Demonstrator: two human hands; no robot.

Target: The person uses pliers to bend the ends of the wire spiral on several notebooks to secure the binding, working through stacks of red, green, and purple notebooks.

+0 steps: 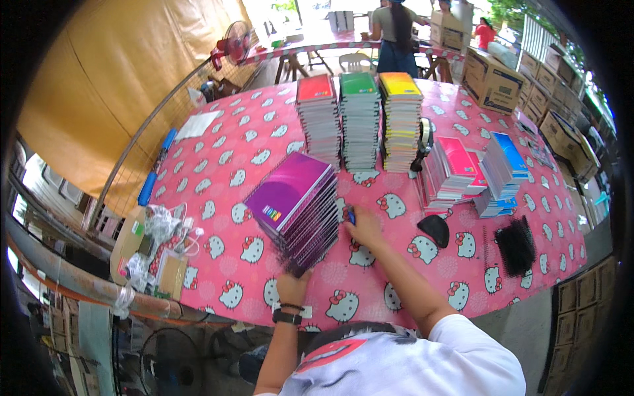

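Observation:
A tall, leaning stack of purple spiral notebooks (290,191) stands in front of me on the pink patterned tablecloth. My left hand (292,284) is at the near lower corner of that stack, against the black spiral bindings; its fingers are mostly hidden. Just right of the stack, my right hand (363,229) is closed round a small blue-handled tool (351,214), whose kind I cannot make out. Farther back are tall stacks of red notebooks (316,89), green notebooks (359,86) and yellow notebooks (400,86).
To the right sit pink notebooks (456,158), blue notebooks (507,155), a black rounded pouch-like object (434,231) and a pile of black spiral coils (516,245). A tape dispenser (422,145) stands beside the yellow stack. A carton (492,82) occupies the far right; people work beyond.

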